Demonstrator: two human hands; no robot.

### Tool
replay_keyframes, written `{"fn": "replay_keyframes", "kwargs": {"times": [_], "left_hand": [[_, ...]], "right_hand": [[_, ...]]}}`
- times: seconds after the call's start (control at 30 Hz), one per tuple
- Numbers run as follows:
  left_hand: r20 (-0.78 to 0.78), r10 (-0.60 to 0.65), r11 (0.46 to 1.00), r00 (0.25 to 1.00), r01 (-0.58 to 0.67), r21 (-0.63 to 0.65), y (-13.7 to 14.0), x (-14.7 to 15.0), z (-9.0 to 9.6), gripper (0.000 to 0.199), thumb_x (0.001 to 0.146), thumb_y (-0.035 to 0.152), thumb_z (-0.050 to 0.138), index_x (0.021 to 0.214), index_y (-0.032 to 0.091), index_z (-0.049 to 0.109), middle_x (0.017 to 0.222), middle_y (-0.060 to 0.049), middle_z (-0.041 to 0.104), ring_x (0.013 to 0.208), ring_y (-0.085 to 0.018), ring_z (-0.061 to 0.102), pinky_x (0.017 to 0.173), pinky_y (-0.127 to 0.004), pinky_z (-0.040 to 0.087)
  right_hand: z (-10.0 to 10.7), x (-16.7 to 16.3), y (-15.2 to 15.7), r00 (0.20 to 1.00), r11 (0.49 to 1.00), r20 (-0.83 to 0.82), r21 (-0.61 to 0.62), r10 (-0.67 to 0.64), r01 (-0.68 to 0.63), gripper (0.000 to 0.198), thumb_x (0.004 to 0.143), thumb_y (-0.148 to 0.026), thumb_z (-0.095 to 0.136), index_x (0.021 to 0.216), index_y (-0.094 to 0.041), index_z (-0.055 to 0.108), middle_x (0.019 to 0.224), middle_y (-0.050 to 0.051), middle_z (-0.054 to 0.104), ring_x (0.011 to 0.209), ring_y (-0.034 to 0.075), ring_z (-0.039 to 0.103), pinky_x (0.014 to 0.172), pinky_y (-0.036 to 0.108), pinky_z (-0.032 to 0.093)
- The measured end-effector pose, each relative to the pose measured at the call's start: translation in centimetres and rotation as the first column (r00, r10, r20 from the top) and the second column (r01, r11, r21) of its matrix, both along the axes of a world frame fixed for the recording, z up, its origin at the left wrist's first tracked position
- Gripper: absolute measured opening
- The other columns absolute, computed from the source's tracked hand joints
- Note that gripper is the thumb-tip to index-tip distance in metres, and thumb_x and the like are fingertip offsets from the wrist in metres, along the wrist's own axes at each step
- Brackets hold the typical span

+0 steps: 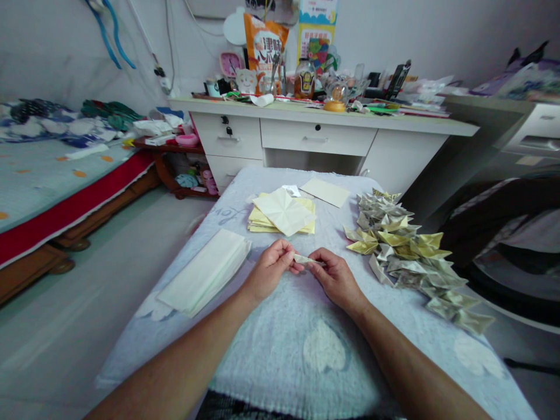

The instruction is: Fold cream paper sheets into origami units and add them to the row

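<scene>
A small strip of folded paper (303,259) is pinched between my two hands above the cloth-covered table. My left hand (275,265) grips its left end with thumb and fingers. At the right end, my right hand (335,274) has closed on it too. Just beyond my hands, a creased white paper square (284,210) lies on a stack of yellowish paper (259,223). To the left rests a pile of long white folded paper (203,271). On the right, many folded paper pieces (402,251), grey and yellow, stand in overlapping rows.
A pale card (325,191) lies at the table's far side. The light blue tablecloth (280,361) covers the table. Beyond stands a white desk (315,137) crowded with a jar and an orange bag. A bed (65,181) is at left, a washing machine (520,233) at right.
</scene>
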State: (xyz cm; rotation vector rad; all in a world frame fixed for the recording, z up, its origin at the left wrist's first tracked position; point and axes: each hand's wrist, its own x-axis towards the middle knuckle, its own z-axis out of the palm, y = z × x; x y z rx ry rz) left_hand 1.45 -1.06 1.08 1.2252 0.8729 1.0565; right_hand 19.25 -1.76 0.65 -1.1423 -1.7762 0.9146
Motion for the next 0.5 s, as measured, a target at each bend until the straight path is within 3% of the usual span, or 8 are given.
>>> {"fn": "replay_keyframes", "kwargs": {"times": [0.17, 0.4, 0.5], "left_hand": [[-0.186, -0.038, 0.996, 0.982, 0.052, 0.071, 0.0, 0.0, -0.4, 0.027, 0.076, 0.035, 0.067, 0.091, 0.015, 0.058, 0.071, 0.001, 0.062, 0.064, -0.011, 0.059, 0.061, -0.022, 0.045], [-0.341, 0.107, 0.985, 0.934, -0.053, 0.164, 0.0, -0.1, -0.3, 0.014, 0.080, 0.029, 0.061, 0.081, 0.015, 0.063, 0.059, 0.003, 0.061, 0.057, -0.011, 0.058, 0.055, -0.020, 0.043], [-0.425, 0.177, 0.960, 0.887, -0.060, 0.275, -0.2, -0.1, 0.3, 0.011, 0.081, 0.027, 0.059, 0.080, 0.016, 0.063, 0.058, 0.003, 0.059, 0.055, -0.011, 0.056, 0.053, -0.020, 0.040]], "right_hand": [[0.0, 0.0, -0.1, 0.999, 0.999, 0.019, 0.005, 0.044, -0.044, 0.017, 0.088, -0.031, 0.055, 0.078, -0.018, 0.060, 0.069, -0.001, 0.059, 0.064, 0.012, 0.052, 0.060, 0.022, 0.039], [0.2, -0.3, -0.3, 0.986, 0.995, 0.133, 0.000, 0.099, -0.100, 0.015, 0.090, -0.029, 0.053, 0.097, -0.019, 0.062, 0.082, 0.001, 0.064, 0.070, 0.014, 0.056, 0.064, 0.023, 0.041], [0.2, -0.3, -0.4, 0.981, 0.991, 0.145, -0.027, 0.132, -0.129, 0.018, 0.092, -0.031, 0.050, 0.098, -0.019, 0.062, 0.076, 0.000, 0.063, 0.064, 0.012, 0.055, 0.060, 0.022, 0.040]]}}
